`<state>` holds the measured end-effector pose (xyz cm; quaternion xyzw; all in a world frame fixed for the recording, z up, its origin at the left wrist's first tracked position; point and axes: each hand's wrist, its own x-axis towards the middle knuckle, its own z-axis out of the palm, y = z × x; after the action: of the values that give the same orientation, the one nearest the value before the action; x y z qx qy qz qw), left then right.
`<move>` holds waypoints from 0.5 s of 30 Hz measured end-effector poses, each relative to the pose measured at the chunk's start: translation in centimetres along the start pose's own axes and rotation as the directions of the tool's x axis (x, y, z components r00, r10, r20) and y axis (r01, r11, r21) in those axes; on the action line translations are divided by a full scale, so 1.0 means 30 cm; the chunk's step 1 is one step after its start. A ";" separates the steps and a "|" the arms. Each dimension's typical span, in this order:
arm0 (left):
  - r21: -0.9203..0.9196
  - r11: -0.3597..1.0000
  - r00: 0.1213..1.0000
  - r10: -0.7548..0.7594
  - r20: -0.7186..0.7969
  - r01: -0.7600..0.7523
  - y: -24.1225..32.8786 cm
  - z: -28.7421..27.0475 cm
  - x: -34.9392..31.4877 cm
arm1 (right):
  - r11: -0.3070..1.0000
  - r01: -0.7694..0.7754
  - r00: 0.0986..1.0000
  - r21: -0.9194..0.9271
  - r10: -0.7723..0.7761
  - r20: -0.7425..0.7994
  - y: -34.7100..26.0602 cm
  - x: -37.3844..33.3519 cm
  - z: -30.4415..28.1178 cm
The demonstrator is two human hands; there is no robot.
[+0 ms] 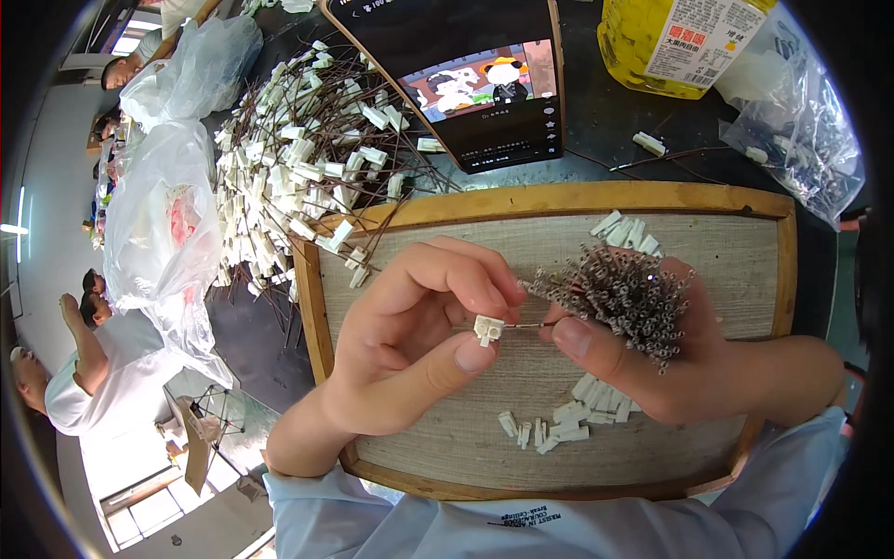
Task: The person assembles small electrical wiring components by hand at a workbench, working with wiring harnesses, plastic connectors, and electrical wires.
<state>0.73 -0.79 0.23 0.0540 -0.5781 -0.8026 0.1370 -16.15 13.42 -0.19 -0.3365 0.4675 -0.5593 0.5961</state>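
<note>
Over a wood-framed tray [559, 197], my left hand [400, 349] pinches a small white plastic connector housing [488, 329] between thumb and fingers. My right hand [666, 377] is closed around a dense bundle of thin dark wires with metal terminal ends [638, 303]. One wire [528, 325] stretches from my right thumb to the connector housing, and its tip meets it. Whether that tip sits inside the housing I cannot tell. Loose white connector housings [568, 424] lie on the tray's woven surface below my hands, and several more [626, 231] lie near its far rim.
Beyond the tray's left corner is a big heap of white connectors on brown wires [298, 168]. A phone [480, 102] stands behind the tray. A yellow bottle [670, 47] and a clear bag [805, 149] are at far right. Plastic bags [154, 233] line the left; people [88, 373] sit beyond.
</note>
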 end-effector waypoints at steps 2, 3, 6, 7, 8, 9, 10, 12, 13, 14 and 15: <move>-0.014 1.000 1.000 0.008 0.003 -0.008 -0.004 -0.002 0.001 | 0.991 0.060 0.998 0.123 -0.056 -0.038 0.013 0.002 0.011; -0.025 1.000 1.000 0.017 0.004 -0.017 -0.004 -0.001 0.000 | 0.991 0.061 0.998 0.122 -0.056 -0.037 0.007 0.004 0.012; 0.016 1.000 1.000 0.000 -0.007 0.000 -0.001 0.009 0.000 | 0.992 0.034 0.999 0.122 -0.031 -0.031 -0.006 0.007 0.015; 0.017 1.000 1.000 0.000 -0.008 0.000 0.000 0.008 -0.002 | 0.990 0.057 0.998 0.130 -0.052 -0.045 0.000 0.008 0.017; 0.058 0.998 1.000 -0.008 -0.018 0.009 0.001 0.005 -0.004 | 0.987 0.081 0.996 0.137 -0.073 -0.059 0.004 0.008 0.018; 0.099 0.995 1.000 -0.015 -0.027 0.018 0.001 0.004 -0.004 | 0.987 0.081 0.995 0.136 -0.073 -0.060 0.000 0.008 0.016; 0.098 0.995 1.000 -0.015 -0.025 0.017 0.001 0.007 -0.002 | 0.990 0.067 0.997 0.123 -0.062 -0.050 -0.005 0.009 0.013; 0.306 0.952 0.997 0.044 -0.068 -0.021 0.005 0.016 0.001 | 0.992 0.054 0.998 0.112 -0.050 -0.038 -0.006 0.010 0.008; 0.307 0.952 0.997 0.043 -0.069 -0.020 0.006 0.015 0.001 | 0.995 0.074 0.997 0.071 -0.072 -0.032 -0.002 0.011 0.006; 0.482 0.873 0.994 0.100 -0.037 -0.070 0.008 0.013 0.001 | 0.995 0.095 0.995 0.031 -0.095 -0.024 0.000 0.010 0.005; 0.637 0.761 0.989 0.149 0.005 -0.118 0.009 0.009 0.001 | 0.995 0.094 0.995 0.032 -0.094 -0.024 -0.003 0.008 0.004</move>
<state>0.68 -0.62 0.59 0.0741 -0.8143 -0.5466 0.1809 -16.09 13.14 -0.13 -0.3419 0.4484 -0.5982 0.5694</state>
